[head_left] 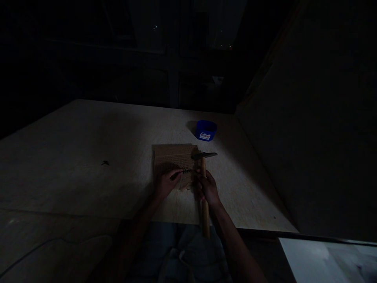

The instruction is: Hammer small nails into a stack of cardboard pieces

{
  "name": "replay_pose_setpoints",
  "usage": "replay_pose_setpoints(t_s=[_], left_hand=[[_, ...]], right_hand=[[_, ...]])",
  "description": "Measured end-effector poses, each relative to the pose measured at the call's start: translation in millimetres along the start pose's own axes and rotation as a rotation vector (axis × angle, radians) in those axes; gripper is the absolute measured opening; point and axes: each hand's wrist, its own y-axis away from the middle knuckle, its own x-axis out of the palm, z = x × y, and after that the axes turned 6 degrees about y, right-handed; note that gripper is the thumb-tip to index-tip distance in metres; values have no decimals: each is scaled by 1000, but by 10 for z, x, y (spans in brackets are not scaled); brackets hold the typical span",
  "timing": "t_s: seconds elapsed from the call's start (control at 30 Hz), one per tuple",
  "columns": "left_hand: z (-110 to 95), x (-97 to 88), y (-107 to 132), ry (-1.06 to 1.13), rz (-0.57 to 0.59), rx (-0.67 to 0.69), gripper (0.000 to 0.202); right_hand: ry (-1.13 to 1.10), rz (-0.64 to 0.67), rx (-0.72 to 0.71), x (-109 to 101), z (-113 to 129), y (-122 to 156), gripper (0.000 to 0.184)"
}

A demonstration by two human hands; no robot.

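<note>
A stack of brown, perforated cardboard-like sheets (175, 155) lies on the table in front of me, its near edge ragged. My left hand (167, 182) is over its near left part, fingers pinched at one end of a thin dark piece (186, 171) with several small points. What that piece is, I cannot make out in this light. My right hand (209, 186) is closed round the wooden handle of a hammer (205, 216). The hammer's dark metal head points away from me, above the sheets' right edge. The right fingertips come near the dark piece's other end.
A blue plastic container (206, 131) with a white label stands beyond the sheets to the right. Some small dark bits (105, 162) lie on the table (126, 125) at left. A dark panel (309, 129) rises along the right side. A cable (32, 253) runs at lower left.
</note>
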Motion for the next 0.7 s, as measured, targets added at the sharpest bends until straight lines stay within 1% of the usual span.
replay_pose_setpoints(t_s=[0.2,0.4,0.57,0.63,0.7], left_hand=[[-20,-12,6,-11,6,11,18],[-19,-4,15,37,-17,-30,18],[-4,7,10,11,-23,-28,17],[1,16,5,16,-50,-16,20],[6,26,1,38,-82,-8,27]], right_hand=[[13,-8,5,2,7,2,46],[22,-14,25,-1,4,6,49],[9,-2,20,-6,-9,1,48],[8,2,7,-2,-16,-5,48],[13,8,-11,4,-8,6,48]])
